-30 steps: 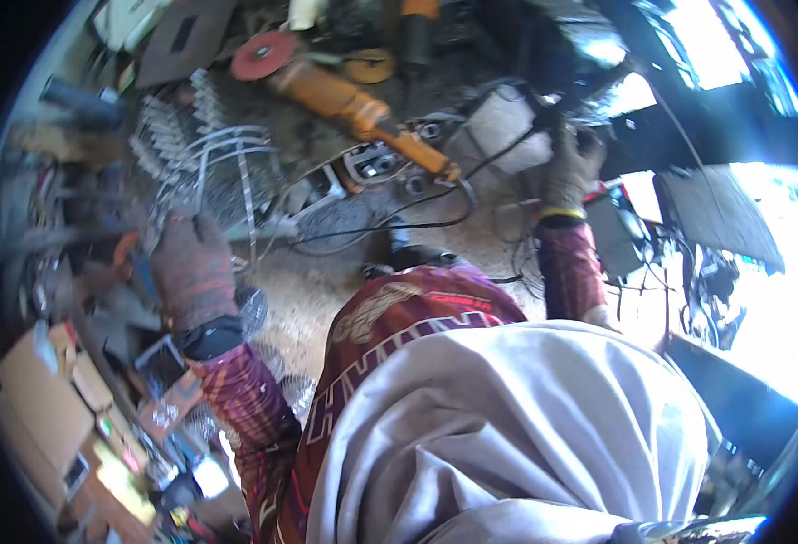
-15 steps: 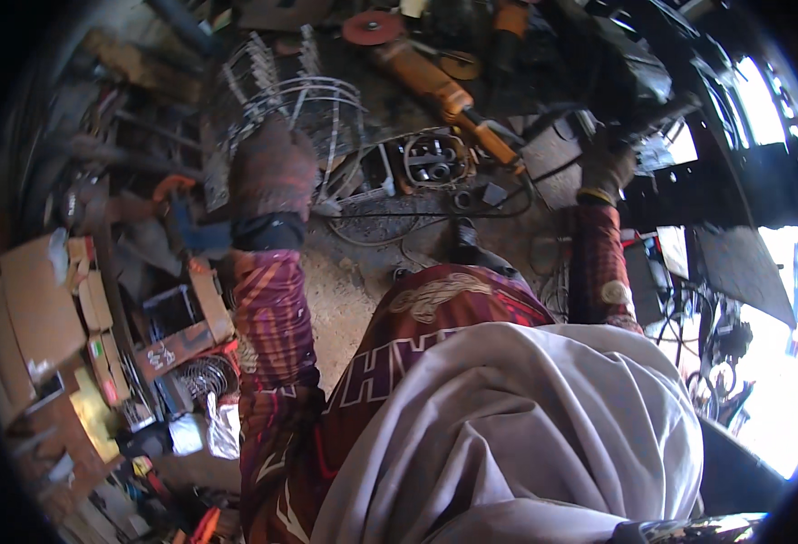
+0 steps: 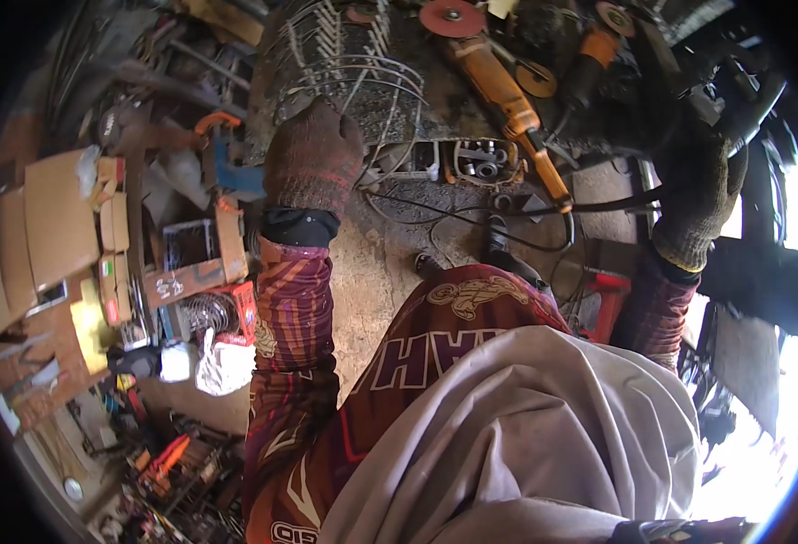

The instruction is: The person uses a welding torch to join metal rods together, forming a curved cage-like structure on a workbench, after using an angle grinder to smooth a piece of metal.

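My left hand (image 3: 316, 159), in a dark reddish-brown knit glove, is closed at the near edge of a welded wire frame (image 3: 376, 65) with curved rods and zigzag uprights. The fingertips are hidden, but the hand appears to grip the frame's rods. The frame stands on a dark, dirty worktable (image 3: 435, 113). Off to the right, my right hand (image 3: 700, 199) wears a similar glove and its fingers are curled. A greyish bar-like piece (image 3: 762, 113) shows just beyond it, and a black cable (image 3: 617, 201) runs up to it. What it holds is unclear.
An orange angle grinder (image 3: 499, 91) with a red disc (image 3: 452, 16) lies on the table, with a second grinder (image 3: 598, 45) to its right. A tray of metal sockets or rings (image 3: 481, 163) sits at the near edge. Cardboard boxes (image 3: 59, 218) and a blue clamp-like tool (image 3: 236, 168) are left.
My right hand has moved outward to the right and nearer to me. The view has shifted, so the table things appear farther right. My left hand stays at the wire frame.
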The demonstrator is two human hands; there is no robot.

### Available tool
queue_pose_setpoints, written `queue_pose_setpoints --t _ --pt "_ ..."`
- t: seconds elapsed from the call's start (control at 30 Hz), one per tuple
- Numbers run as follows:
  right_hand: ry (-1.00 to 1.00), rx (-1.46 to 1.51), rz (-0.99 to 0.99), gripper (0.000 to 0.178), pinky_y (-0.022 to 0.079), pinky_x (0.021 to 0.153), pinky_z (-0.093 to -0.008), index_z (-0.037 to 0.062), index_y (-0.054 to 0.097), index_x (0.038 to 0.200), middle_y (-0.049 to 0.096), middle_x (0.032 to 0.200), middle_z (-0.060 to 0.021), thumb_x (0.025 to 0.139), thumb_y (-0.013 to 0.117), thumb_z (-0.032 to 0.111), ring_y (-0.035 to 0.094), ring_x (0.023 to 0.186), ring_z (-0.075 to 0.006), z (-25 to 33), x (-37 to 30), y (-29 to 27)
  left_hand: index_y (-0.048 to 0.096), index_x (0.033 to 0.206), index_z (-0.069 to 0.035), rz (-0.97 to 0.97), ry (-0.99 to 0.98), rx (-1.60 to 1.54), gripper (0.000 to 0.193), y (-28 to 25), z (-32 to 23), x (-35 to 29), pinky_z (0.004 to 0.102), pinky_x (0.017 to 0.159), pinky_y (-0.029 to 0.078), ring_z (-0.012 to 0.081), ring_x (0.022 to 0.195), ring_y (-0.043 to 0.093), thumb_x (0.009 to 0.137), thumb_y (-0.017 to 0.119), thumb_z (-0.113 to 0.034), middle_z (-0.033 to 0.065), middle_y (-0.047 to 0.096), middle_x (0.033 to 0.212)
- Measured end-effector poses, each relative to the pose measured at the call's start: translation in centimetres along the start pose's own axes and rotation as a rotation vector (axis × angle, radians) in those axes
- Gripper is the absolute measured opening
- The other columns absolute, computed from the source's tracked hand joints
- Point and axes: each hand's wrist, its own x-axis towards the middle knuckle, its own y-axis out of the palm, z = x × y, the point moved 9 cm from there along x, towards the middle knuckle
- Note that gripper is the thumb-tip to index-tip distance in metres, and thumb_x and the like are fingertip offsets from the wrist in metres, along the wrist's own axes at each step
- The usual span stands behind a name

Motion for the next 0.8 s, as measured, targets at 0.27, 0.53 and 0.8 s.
queue_pose_setpoints --t 0.27,0.53,0.8 --pt "0.326 0.212 0.375 0.053 0.047 0.056 -0.0218 -0.0011 0.054 0.134 0.068 0.098 -0.0069 0.094 0.074 0.028 0.061 0.071 -0.0106 -6.6 2.6 6.2 0.063 0.099 -0.006 -0.053 -0.007 0.055 0.014 -3.5 -1.3 -1.9 0.0501 0.07 0.055 0.0401 0.08 0.069 0.095 0.065 -0.019 0.0229 0.067 0.083" --pt "0.322 0.243 0.548 0.082 0.052 0.058 -0.0297 0.001 0.048 0.139 0.064 0.09 -0.0065 0.083 0.085 0.049 0.065 0.071 -0.016 -11.1 2.7 5.2 0.064 0.1 -0.006 -0.063 0.305 0.418 0.017 -3.1 -4.3 -1.9 0.0379 0.063 0.056 0.0262 0.079 0.067 0.084 0.069 -0.007 0.0103 0.064 0.096" --pt "0.339 0.092 0.495 0.091 0.05 0.099 -0.0342 -0.002 0.028 0.157 0.052 0.143 -0.0155 0.092 0.078 0.038 0.058 0.122 -0.0228 -12.3 1.5 4.3 0.068 0.107 -0.002 0.001 0.054 0.144 0.021 -3.5 -3.2 -0.7 0.0404 0.069 0.056 0.0317 0.083 0.07 0.087 0.068 -0.008 0.0156 0.068 0.098"
